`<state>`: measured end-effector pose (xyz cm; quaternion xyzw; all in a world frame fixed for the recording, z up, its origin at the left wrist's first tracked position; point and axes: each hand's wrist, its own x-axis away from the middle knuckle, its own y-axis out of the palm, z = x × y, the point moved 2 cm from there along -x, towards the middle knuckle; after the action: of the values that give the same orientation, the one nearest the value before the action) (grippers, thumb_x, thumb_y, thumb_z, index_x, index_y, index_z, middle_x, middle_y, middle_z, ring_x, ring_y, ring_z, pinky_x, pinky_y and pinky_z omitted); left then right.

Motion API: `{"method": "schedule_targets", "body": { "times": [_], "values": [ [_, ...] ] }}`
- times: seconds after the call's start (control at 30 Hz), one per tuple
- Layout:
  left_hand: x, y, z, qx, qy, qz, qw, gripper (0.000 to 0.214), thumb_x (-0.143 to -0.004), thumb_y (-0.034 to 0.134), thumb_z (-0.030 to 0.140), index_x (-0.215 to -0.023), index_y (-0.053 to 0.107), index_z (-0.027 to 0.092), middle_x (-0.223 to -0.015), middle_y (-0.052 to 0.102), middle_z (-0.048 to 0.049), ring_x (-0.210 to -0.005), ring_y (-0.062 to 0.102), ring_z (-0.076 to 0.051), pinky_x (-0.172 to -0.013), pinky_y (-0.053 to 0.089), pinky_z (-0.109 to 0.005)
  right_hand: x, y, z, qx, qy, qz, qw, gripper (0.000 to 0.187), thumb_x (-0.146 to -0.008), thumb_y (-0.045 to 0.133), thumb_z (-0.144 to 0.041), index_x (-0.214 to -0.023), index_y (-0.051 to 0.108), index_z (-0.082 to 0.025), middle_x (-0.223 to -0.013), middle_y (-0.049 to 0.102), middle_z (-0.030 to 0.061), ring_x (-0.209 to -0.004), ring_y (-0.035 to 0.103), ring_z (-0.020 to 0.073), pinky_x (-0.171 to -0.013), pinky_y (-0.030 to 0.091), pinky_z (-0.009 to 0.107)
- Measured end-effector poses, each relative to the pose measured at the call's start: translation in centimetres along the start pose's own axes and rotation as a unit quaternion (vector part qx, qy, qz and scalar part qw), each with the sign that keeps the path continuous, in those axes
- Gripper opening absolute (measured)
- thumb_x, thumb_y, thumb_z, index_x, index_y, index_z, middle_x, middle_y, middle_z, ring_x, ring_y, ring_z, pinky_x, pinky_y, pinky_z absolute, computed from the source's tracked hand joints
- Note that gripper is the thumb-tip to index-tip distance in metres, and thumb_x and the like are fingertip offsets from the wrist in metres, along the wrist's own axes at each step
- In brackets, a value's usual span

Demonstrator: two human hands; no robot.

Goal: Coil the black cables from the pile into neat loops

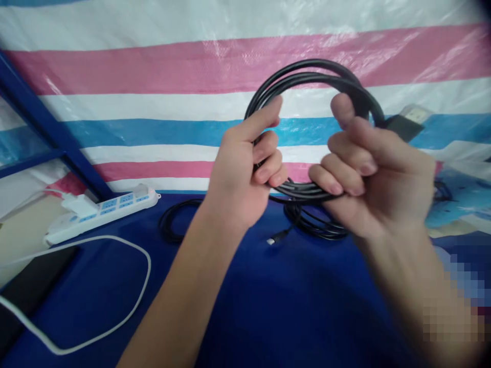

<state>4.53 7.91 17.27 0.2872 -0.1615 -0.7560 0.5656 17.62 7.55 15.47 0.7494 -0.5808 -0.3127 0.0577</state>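
A coiled black USB cable (pixel 312 77) is held up in loops above the blue table, gripped from both sides. My left hand (pixel 245 163) is closed round the left side of the loops, its index finger and thumb reaching up along them. On the right side, my right hand (pixel 379 174) has its fingers curled round the coil. Past that hand a blurred USB plug (pixel 410 122) with a black body sticks out to the right. Behind and below the held coil, another black coiled cable (pixel 318 225) lies on the table, its small plug (pixel 278 238) pointing left.
A further black cable coil (pixel 171 222) lies left of my forearm. At the left stand a white power strip (pixel 115 207) with a charger, a looping white cable (pixel 148 271) and a dark flat object (pixel 42 276). Striped sheeting (pixel 153 71) hangs behind the blue table (pixel 276 306).
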Motion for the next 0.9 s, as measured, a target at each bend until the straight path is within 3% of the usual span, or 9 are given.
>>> {"method": "schedule_targets", "body": {
  "times": [0.17,0.23,0.33,0.43,0.5,0.57,0.63,0.77,0.9],
  "values": [
    [1.2,-0.1,1.4,-0.27,-0.01,-0.143,0.952,0.025,-0.083,0.057,0.018,-0.06,0.049,0.014,-0.049,0.022,0.0077,-0.036,0.021,0.002,-0.039,0.017,-0.011,0.4,-1.8,-1.7,0.17,0.115,-0.157,0.966,0.015,-0.076,0.064,-0.016,-0.089,0.066,-0.024,-0.039,0.023,-0.0097,-0.029,0.015,0.0038,-0.031,0.018,0.018],
    [1.5,0.2,1.4,-0.277,0.01,-0.136,0.951,0.024,-0.081,0.059,0.016,-0.059,0.051,0.014,-0.049,0.021,0.0073,-0.038,0.021,0.002,-0.038,0.014,-0.011,0.5,-1.6,-1.8,0.219,0.085,-0.136,0.962,0.009,-0.074,0.066,-0.015,-0.08,0.064,-0.021,-0.038,0.034,-0.008,-0.027,0.019,0.0031,-0.03,0.017,0.018],
    [1.3,0.6,1.1,-0.179,0.075,-0.055,0.979,0.033,-0.084,0.053,0.014,-0.053,0.043,0.017,-0.044,0.014,0.0077,-0.035,0.015,-0.001,-0.033,0.013,-0.016,0.2,-0.7,-1.7,0.19,-0.023,-0.037,0.981,0.01,-0.077,0.062,-0.011,-0.084,0.063,-0.018,-0.043,0.043,-0.0067,-0.028,0.026,0.0027,-0.032,0.023,0.018],
    [1.1,0.8,0.6,-0.097,0.111,0.012,0.989,0.036,-0.087,0.049,0.017,-0.054,0.036,0.019,-0.043,0.009,0.0079,-0.031,0.011,-0.003,-0.031,0.014,-0.02,-0.3,-0.2,-1.1,0.113,-0.049,0.015,0.992,0.011,-0.083,0.056,-0.011,-0.09,0.061,-0.017,-0.043,0.035,-0.009,-0.031,0.026,0.0031,-0.035,0.029,0.018],
    [1.0,0.7,0.6,-0.119,0.115,-0.004,0.986,0.036,-0.087,0.05,0.017,-0.053,0.037,0.02,-0.044,0.011,0.0079,-0.031,0.016,-0.003,-0.032,0.017,-0.018,-0.5,-0.5,-0.8,0.105,-0.027,0.013,0.994,0.009,-0.084,0.055,-0.012,-0.088,0.062,-0.017,-0.042,0.026,-0.0104,-0.031,0.019,0.003,-0.034,0.027,0.018],
    [1.1,0.5,0.8,-0.21,0.099,-0.072,0.97,0.036,-0.085,0.049,0.013,-0.051,0.038,0.02,-0.044,0.017,0.0079,-0.031,0.023,-0.003,-0.036,0.025,-0.018,-0.5,-1.2,-1.0,0.166,-0.022,0.0,0.986,0.006,-0.08,0.059,-0.013,-0.082,0.063,-0.017,-0.042,0.023,-0.0101,-0.032,0.019,0.0032,-0.032,0.024,0.018],
    [1.4,0.1,1.1,-0.326,0.066,-0.153,0.93,0.034,-0.084,0.052,0.014,-0.051,0.042,0.019,-0.041,0.029,0.0077,-0.034,0.036,-0.004,-0.041,0.036,-0.018,-0.4,-2.0,-1.5,0.297,-0.048,-0.022,0.953,0.005,-0.078,0.062,-0.015,-0.074,0.064,-0.018,-0.042,0.029,-0.0078,-0.034,0.025,0.0041,-0.033,0.023,0.019],
    [2.0,-0.8,1.4,-0.439,-0.051,-0.265,0.857,0.008,-0.074,0.068,0.019,-0.08,0.064,0.021,-0.065,0.064,0.003,-0.058,0.061,-0.01,-0.053,0.047,-0.017,0.0,-2.5,-2.8,0.53,-0.111,-0.117,0.833,0.015,-0.078,0.057,-0.012,-0.067,0.065,-0.018,-0.054,0.052,-0.0014,-0.048,0.044,0.0083,-0.04,0.031,0.02],
    [1.8,-1.2,0.8,-0.394,-0.12,-0.325,0.851,0.053,-0.063,0.077,0.015,-0.111,0.06,0.026,-0.095,0.07,-0.0019,-0.083,0.067,-0.016,-0.069,0.054,-0.024,0.2,-2.4,-3.7,0.625,-0.18,-0.137,0.747,0.03,-0.071,0.049,-0.002,-0.078,0.07,-0.022,-0.07,0.065,-0.0008,-0.062,0.057,0.0146,-0.053,0.037,0.026]
  ]
}}
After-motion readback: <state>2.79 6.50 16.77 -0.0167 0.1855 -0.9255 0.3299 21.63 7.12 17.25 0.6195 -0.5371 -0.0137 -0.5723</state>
